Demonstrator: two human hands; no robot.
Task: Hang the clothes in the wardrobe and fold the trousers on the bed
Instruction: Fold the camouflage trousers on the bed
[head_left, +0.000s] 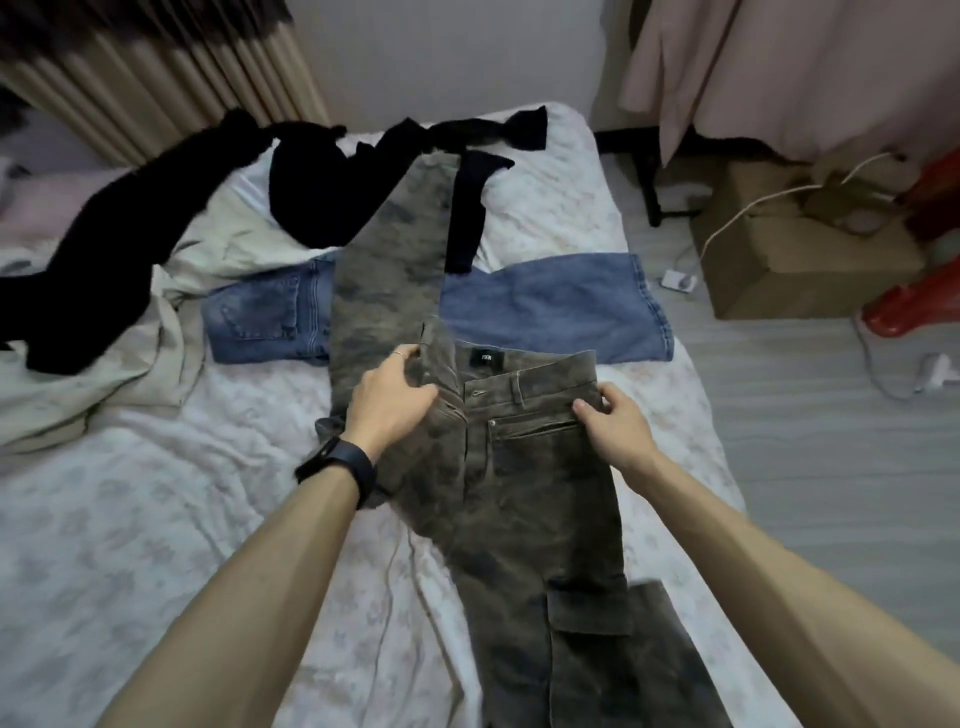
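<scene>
Spreading across the middle of the bed (130, 545), the mottled olive trousers (524, 499) lie front-up. One leg, with its cargo pocket, runs down over the near edge, seemingly so the cloth is flat before any fold is made.

Both forearms reach out from the near edge, the left one carrying a dark wristband (337, 467). The left hand (389, 400) sits palm-down at the fly, its fingers (402, 358) curled round a bunch of cloth at the waistband's left end. The right hand (615, 423) pinches the waistband's right end between thumb and forefingers, wrist low. Held at both ends like this, the waistband is drawn taut and square, which I judge to be the lining-up step before the legs are laid together.

A further stretch of the same cloth runs on toward the far end of the bed, probably the other leg, not yet brought over. Under it, across the bed's width, lie blue jeans (550, 306), already folded flat and parked out of the way. Beyond them, near the far edge and far-left corner, black garments (322, 192) sprawl unfolded, presumably waiting for the wardrobe, which is not in view.
</scene>
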